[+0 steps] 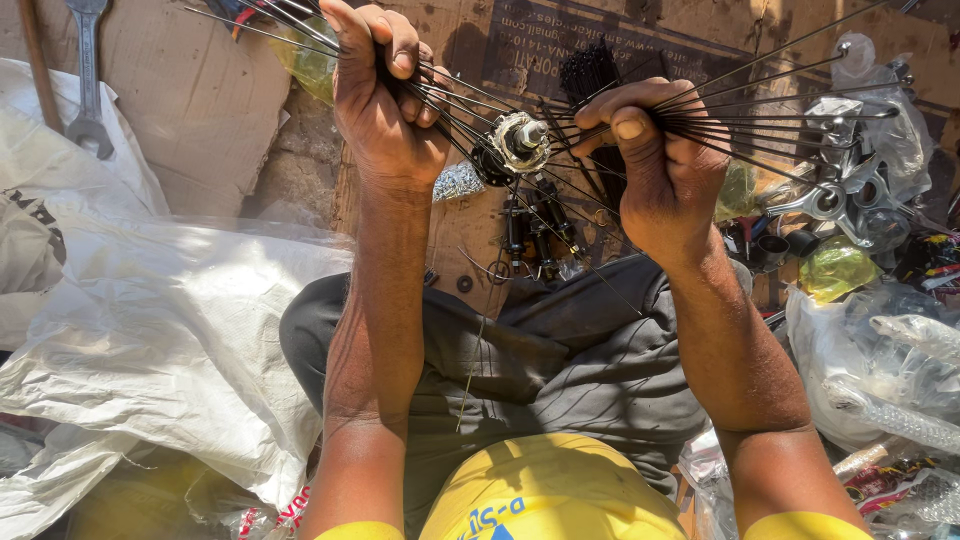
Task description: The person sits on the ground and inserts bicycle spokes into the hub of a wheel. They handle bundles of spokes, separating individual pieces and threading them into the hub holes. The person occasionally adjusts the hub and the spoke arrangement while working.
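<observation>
Over brown cardboard (200, 90), left hand (385, 105) and right hand (665, 165) clench spokes (770, 125) around a hub (515, 145).

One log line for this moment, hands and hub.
left hand: grips spokes | right hand: grips spokes | hub: between hands | wrench: on cardboard

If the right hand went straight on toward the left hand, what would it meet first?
Most likely the metal hub between the two hands. The right hand grips a bundle of spokes; the left hand lies beyond the hub. Depth is unclear.
</observation>
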